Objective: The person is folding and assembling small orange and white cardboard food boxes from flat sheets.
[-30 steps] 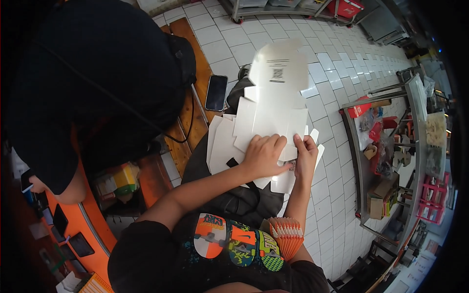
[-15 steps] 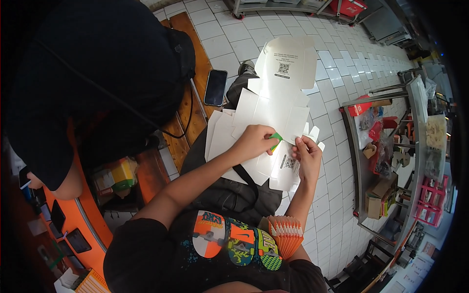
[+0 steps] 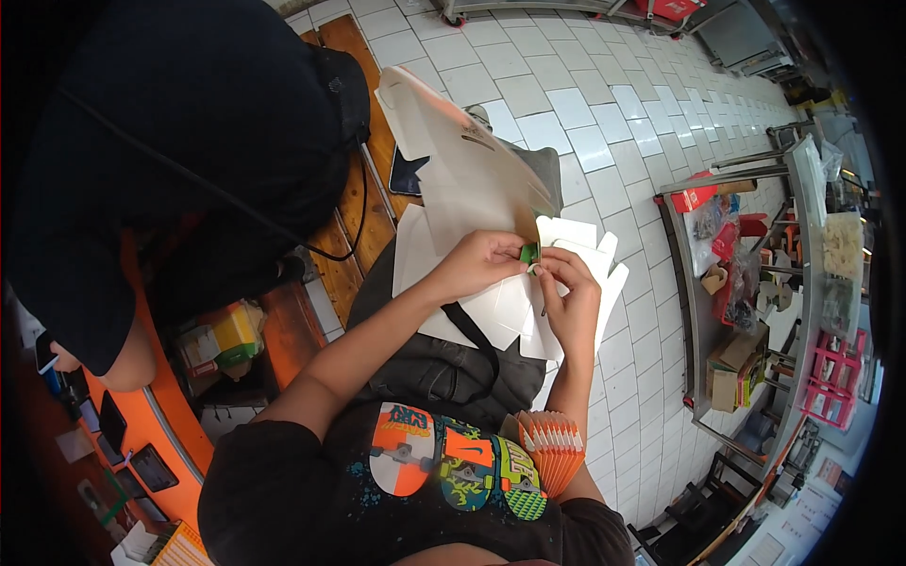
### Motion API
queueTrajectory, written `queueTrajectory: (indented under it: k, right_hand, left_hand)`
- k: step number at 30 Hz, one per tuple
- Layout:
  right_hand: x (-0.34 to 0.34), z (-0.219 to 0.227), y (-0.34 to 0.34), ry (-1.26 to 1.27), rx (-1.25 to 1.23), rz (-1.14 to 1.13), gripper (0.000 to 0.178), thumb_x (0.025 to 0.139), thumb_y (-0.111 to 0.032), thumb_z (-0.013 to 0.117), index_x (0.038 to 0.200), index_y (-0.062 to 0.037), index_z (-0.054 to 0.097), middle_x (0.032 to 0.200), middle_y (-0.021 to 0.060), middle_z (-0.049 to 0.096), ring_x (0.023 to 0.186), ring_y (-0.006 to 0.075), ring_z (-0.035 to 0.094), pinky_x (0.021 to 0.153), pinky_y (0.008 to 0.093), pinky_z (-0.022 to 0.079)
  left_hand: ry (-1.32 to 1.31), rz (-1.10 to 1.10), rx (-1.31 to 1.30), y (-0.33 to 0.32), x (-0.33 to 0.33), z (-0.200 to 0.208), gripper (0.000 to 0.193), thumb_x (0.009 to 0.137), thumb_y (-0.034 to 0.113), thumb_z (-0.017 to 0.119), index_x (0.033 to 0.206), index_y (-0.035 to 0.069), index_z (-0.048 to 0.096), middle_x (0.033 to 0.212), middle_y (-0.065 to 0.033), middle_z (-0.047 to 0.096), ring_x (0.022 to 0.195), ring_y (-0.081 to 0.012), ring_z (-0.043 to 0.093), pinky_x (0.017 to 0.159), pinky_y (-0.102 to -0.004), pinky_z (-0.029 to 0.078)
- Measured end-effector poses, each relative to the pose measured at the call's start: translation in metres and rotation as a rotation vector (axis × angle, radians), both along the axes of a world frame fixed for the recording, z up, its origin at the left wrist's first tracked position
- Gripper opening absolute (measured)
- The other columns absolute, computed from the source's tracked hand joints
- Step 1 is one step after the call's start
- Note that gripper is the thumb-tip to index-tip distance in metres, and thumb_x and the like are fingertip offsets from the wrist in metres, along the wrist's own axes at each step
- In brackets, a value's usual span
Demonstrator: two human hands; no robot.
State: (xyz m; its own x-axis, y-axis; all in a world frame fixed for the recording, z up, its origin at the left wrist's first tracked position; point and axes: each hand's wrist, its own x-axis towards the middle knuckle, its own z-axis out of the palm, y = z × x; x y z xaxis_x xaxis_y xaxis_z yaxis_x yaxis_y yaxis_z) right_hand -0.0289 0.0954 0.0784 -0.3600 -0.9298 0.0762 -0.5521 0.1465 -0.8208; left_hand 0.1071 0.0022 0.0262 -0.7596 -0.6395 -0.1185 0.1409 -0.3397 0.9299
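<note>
A flat white cardboard box blank (image 3: 458,174) stands tilted up above my lap, its far end raised toward the left. My left hand (image 3: 479,267) is closed on a small green item (image 3: 528,254) at the blank's near edge; its exact kind is hard to make out. Right beside it, the fingers of my right hand (image 3: 570,292) pinch the cardboard edge. More flat white blanks (image 3: 472,328) lie beneath on my lap, their cut flaps sticking out to the right. A black strap (image 3: 475,338) hangs over my lap.
A person in dark clothing (image 3: 208,141) sits close on my left. A phone (image 3: 404,177) rests on the wooden bench (image 3: 363,71), partly covered by the raised blank. A metal rack (image 3: 687,292) with bags and boxes stands on the tiled floor at right. Phones (image 3: 153,467) lie on an orange surface.
The box blank that lay nearly flat has tilted up toward the left, now covering part of the phone. My right hand has moved left, closer to my left hand and the green item.
</note>
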Motion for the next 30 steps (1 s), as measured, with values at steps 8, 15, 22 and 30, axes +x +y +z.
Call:
queueTrajectory:
  k: [8,15,22,30]
  right_hand:
    - [0.000,0.000,-0.004,-0.003,-0.016,-0.010,0.011,0.076,0.000,0.066,0.086,0.0040,0.066,0.092,0.0101,0.066,0.074,0.0191,0.065,0.064,0.0268,0.053]
    - [-0.003,0.004,-0.001,-0.052,0.013,-0.022,0.008,0.074,0.003,0.065,0.082,0.0038,0.066,0.090,0.0099,0.066,0.072,0.0166,0.063,0.065,0.0261,0.054]
    - [-0.003,-0.003,0.002,-0.019,-0.031,-0.005,0.011,0.074,0.002,0.064,0.085,0.0028,0.067,0.093,0.0103,0.066,0.072,0.0178,0.064,0.064,0.0265,0.053]
    - [-0.015,-0.003,0.007,0.006,-0.040,0.259,0.027,0.075,0.001,0.063,0.102,0.0006,0.065,0.116,0.0145,0.059,0.102,0.0248,0.060,0.083,0.0321,0.048]
  left_hand:
    - [0.049,0.019,0.088,0.006,0.003,-0.008,0.031,0.079,-0.002,0.065,0.108,-0.007,0.057,0.100,-0.0124,0.064,0.092,-0.0141,0.061,0.083,-0.0249,0.049]
    - [0.037,0.132,-0.020,0.014,0.003,-0.006,0.024,0.079,-0.003,0.065,0.102,-0.008,0.060,0.096,-0.0126,0.065,0.088,-0.0147,0.063,0.079,-0.0238,0.051]
    - [0.029,0.153,-0.108,0.018,0.001,-0.004,0.017,0.078,-0.004,0.066,0.094,-0.007,0.061,0.090,-0.0116,0.065,0.085,-0.0148,0.064,0.075,-0.0232,0.052]
    - [0.023,0.255,-0.147,0.016,-0.001,-0.008,0.016,0.077,-0.002,0.067,0.091,-0.004,0.059,0.087,-0.0074,0.064,0.084,-0.0119,0.063,0.071,-0.0222,0.052]
